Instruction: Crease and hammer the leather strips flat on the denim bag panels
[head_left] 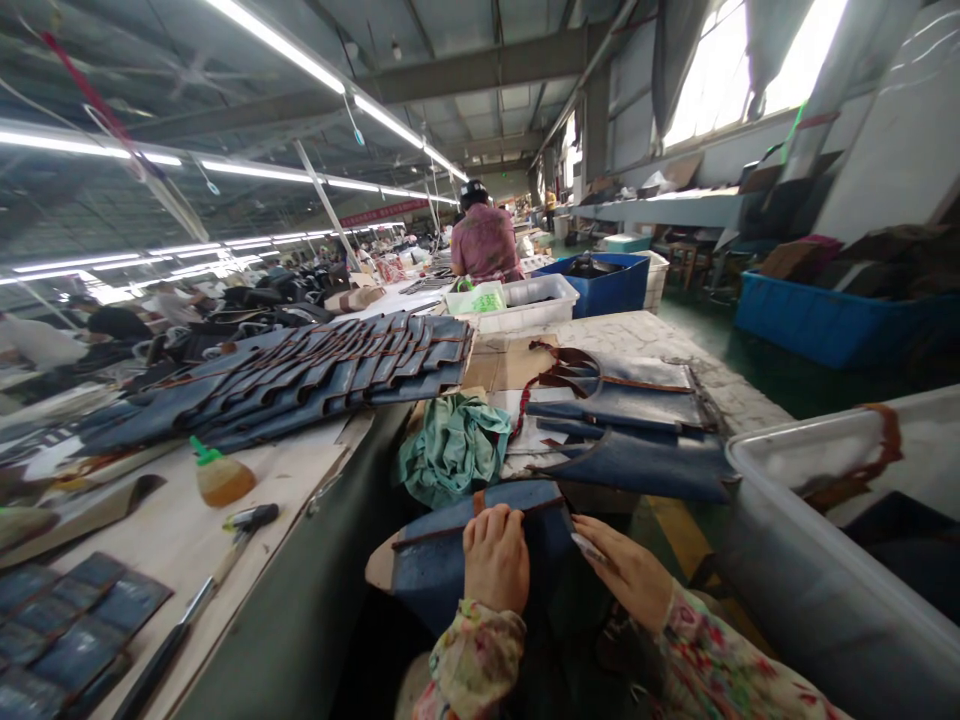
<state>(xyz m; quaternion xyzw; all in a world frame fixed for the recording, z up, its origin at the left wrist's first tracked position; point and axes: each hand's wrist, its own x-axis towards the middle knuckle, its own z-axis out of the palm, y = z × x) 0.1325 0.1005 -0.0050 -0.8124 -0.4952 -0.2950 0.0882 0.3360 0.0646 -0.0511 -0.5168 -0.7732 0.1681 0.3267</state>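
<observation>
A dark blue leather piece (pixel 431 565) with brown trim and a pale tan end lies low in front of me, over my lap. My left hand (pixel 496 560) is closed over its upper edge, fingers curled onto the leather. Beside the right edge of that piece is my right hand (pixel 626 570), with its fingers close together. A small, pale, pointed object (pixel 589 548) shows at the thumb of that hand; its kind is unclear. Just beyond the piece sits a crumpled green cloth (pixel 454 450). More blue leather pieces (pixel 637 400) with brown straps rest on the table behind.
Overlapping blue leather panels (pixel 337 370) cover the left bench. Nearer are a glue bottle (pixel 223 475) with a green tip and a black-handled tool (pixel 176 635). A white plastic bin (pixel 840 530) stands close on my right. Farther off are blue tubs (pixel 825 320) and a seated person (pixel 486 240).
</observation>
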